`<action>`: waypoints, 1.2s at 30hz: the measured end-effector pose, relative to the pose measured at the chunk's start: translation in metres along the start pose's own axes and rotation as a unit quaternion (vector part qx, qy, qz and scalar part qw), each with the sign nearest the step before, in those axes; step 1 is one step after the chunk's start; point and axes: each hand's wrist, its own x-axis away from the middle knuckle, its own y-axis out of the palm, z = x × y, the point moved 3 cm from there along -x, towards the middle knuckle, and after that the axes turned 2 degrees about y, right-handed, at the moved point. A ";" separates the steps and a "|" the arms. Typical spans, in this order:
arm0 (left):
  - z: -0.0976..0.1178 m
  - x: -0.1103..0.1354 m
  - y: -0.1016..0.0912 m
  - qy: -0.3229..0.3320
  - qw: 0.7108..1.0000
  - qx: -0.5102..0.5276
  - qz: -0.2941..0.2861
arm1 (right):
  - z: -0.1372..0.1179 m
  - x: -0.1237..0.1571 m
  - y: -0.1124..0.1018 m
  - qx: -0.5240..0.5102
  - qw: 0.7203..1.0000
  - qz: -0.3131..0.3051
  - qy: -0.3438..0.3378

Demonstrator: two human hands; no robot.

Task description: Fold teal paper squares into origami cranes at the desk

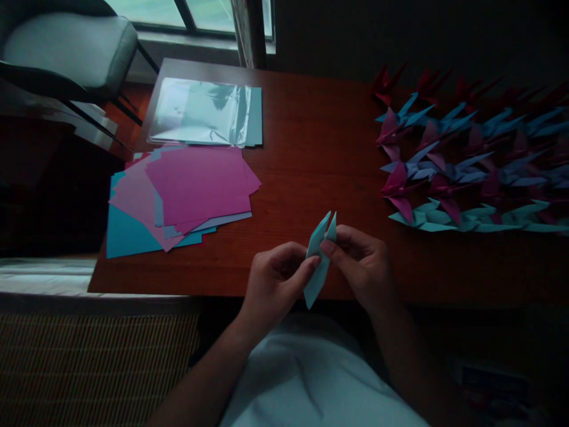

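A pale mint-green folded paper [316, 279] is held between both hands above the table's front edge. It is a narrow diamond with two separate points at its upper end. My left hand [278, 279] pinches its left side, thumb on the near face. My right hand [362, 264] grips it by the right upper point, thumb and fingers closed. The fingers behind the paper are partly hidden. To the right stand rows of folded paper cranes; the nearest row is mint-green cranes [478, 218], with magenta cranes [396, 188] just behind.
On the wooden table [306, 160], a fanned pile of coloured paper sheets [200, 184] lies at left. Behind it is a clear plastic packet [200, 112] over blue-grey sheets. A cushioned chair [71, 50] stands beyond the table's left edge, near a window [208, 15].
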 end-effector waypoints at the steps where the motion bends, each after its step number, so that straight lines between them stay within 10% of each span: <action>1: -0.001 0.001 0.000 -0.012 1.000 0.009 -0.001 | 0.000 -0.001 -0.001 0.005 1.000 0.008 0.000; 36: -0.002 0.004 0.005 -0.067 0.995 0.009 -0.079 | 0.000 -0.022 0.001 -0.059 0.991 0.116 -0.037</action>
